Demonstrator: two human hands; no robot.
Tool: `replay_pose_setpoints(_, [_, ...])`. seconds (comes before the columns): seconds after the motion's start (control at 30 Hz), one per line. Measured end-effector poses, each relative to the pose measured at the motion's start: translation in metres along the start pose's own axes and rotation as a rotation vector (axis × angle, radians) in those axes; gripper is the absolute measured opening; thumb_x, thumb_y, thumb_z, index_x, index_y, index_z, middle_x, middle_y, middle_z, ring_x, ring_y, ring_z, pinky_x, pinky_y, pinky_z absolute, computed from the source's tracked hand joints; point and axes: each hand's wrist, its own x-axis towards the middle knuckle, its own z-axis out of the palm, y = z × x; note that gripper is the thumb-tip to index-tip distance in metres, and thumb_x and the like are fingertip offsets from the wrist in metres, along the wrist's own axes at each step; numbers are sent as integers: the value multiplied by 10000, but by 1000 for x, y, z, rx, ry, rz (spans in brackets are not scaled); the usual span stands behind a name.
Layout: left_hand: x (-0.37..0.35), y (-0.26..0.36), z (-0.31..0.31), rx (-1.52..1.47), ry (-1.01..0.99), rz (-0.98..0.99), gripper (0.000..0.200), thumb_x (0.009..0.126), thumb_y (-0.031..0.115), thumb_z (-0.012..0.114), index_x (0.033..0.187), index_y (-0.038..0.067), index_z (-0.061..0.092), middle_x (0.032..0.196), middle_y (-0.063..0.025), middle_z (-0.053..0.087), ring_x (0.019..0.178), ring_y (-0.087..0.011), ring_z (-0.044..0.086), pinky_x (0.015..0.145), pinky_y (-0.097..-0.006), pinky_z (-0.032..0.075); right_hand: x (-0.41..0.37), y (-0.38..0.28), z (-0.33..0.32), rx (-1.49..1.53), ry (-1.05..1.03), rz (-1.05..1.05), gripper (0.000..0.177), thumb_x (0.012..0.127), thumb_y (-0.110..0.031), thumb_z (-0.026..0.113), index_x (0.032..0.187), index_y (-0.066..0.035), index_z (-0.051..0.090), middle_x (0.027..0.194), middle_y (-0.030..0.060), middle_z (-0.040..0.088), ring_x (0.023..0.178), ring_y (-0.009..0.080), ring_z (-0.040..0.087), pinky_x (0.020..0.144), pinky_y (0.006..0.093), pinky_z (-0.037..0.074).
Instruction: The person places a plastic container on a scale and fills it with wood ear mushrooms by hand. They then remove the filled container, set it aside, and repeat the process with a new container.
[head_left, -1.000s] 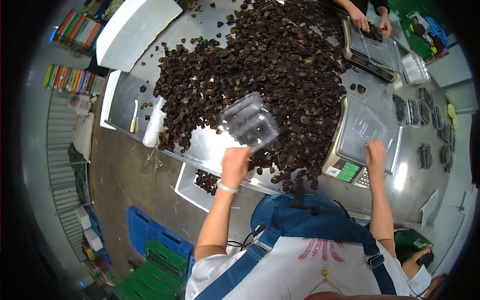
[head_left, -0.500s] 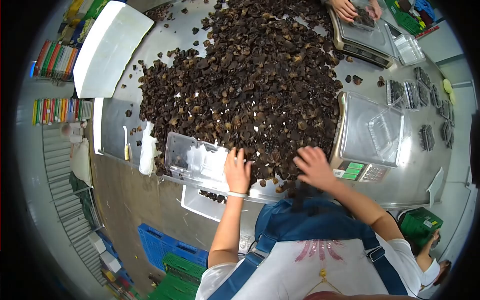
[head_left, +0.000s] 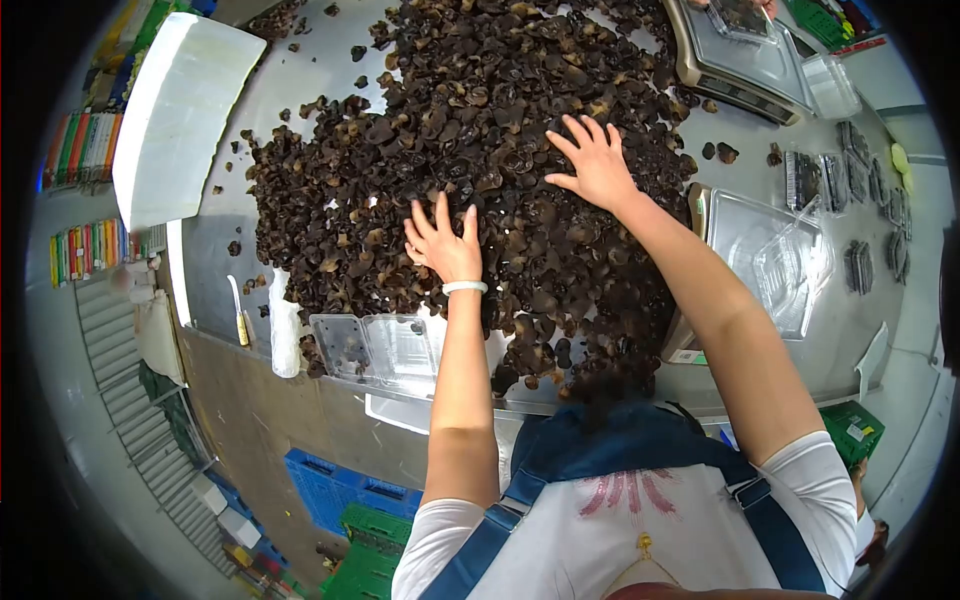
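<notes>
A wide heap of dark brown, ruffled wood ear mushrooms (head_left: 460, 120) covers the middle of the metal table. My left hand (head_left: 447, 245) lies on the heap with its fingers spread, a pale bangle at the wrist. Farther forward and to the right, my right hand (head_left: 597, 168) also rests spread on the mushrooms. Neither hand visibly grips anything. Left of my left forearm, an open clear plastic box (head_left: 375, 348) sits at the table's front edge, with a few dark bits in one half.
On the right stands a scale carrying clear plastic lids (head_left: 770, 250); behind it another scale (head_left: 745, 90) has a co-worker's fingers above it. Filled packs (head_left: 858, 265) lie at far right. A small knife (head_left: 241, 318), a white roll (head_left: 284, 325) and a white foam panel (head_left: 185, 125) are left.
Both my hands have reached forward over the heap, the left leaving the plastic box's side. More mushrooms now lie close to my body at the front edge. The view has shifted slightly.
</notes>
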Motion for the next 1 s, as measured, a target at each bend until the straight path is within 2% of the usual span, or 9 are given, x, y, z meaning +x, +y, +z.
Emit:
replay_pose_setpoints(0.1, [-29, 14, -11, -142, -76, 149, 484, 827, 443, 787, 1241, 206, 708, 1442, -122, 527, 1339, -383, 427, 1110, -599, 276, -39, -31, 5, 159, -34, -128, 712, 822, -525, 725, 1418, -169, 566, 1480, 110, 489, 1322, 364, 449, 1093, 555, 373])
replay_pose_setpoints(0.27, [-107, 29, -55, -390, -303, 402, 493, 734, 184, 783, 1216, 169, 683, 1372, -119, 551, 1305, -397, 453, 1104, -546, 342, -170, -85, -12, 309, -86, -326, 486, 777, -200, 749, 1248, -182, 630, 1336, 57, 542, 1204, 307, 510, 927, 425, 494])
replay_pose_setpoints(0.4, [-149, 23, -79, -308, -500, 644, 531, 748, 176, 807, 1262, 187, 674, 1409, -107, 547, 1289, -369, 469, 1082, -542, 345, -231, -80, -10, 224, -59, -373, 492, 789, -282, 769, 1251, -202, 623, 1393, 47, 533, 1263, 290, 496, 1009, 462, 460])
replay_pose_setpoints(0.47, [-147, 16, -81, -326, -454, 626, 604, 781, 293, 829, 1349, 225, 634, 1486, -113, 498, 1339, -376, 431, 1097, -572, 314, -225, -75, -36, 225, -61, -342, 552, 821, -360, 765, 1323, -195, 604, 1456, 64, 512, 1334, 306, 461, 1109, 508, 384])
replay_pose_setpoints(0.53, [-122, 22, -101, -312, -471, 543, 718, 719, 399, 873, 1372, 231, 628, 1528, -123, 459, 1387, -415, 382, 1125, -595, 291, -221, -66, -55, 291, -203, -229, 858, 743, -478, 834, 1481, -188, 504, 1561, 121, 415, 1428, 356, 367, 1173, 586, 280])
replay_pose_setpoints(0.63, [-102, 17, -110, -73, -632, 468, 1123, 511, 468, 962, 1513, 287, 490, 1604, -149, 346, 1395, -455, 366, 1111, -609, 320, -217, -61, -68, 86, -359, -106, 1096, 632, -484, 918, 1561, -208, 407, 1635, 154, 293, 1469, 386, 310, 1168, 615, 278])
replay_pose_setpoints(0.77, [-117, 31, -94, -135, -769, 447, 1183, 537, 175, 949, 1571, 282, 383, 1556, -199, 358, 1265, -485, 478, 1051, -541, 453, -211, -84, -37, 311, -293, 37, 982, 704, -138, 839, 1570, -164, 377, 1531, 180, 375, 1295, 413, 472, 973, 484, 523])
replay_pose_setpoints(0.83, [-127, 44, -90, -306, -779, 421, 1089, 595, -10, 824, 1564, 230, 389, 1531, -240, 363, 1230, -527, 487, 1076, -498, 473, -209, -96, -26, 597, -248, 172, 844, 707, -72, 777, 1484, -99, 447, 1475, 191, 432, 1308, 406, 505, 1045, 447, 497])
replay_pose_setpoints(1.0, [-141, 61, -105, -785, -821, 205, 943, 598, -23, 756, 1481, 81, 442, 1457, -174, 477, 1353, -349, 506, 1135, -415, 431, -214, -103, -69, 1046, -103, 308, 672, 707, 17, 669, 1361, -35, 526, 1322, 151, 595, 1272, 350, 582, 1072, 403, 483])
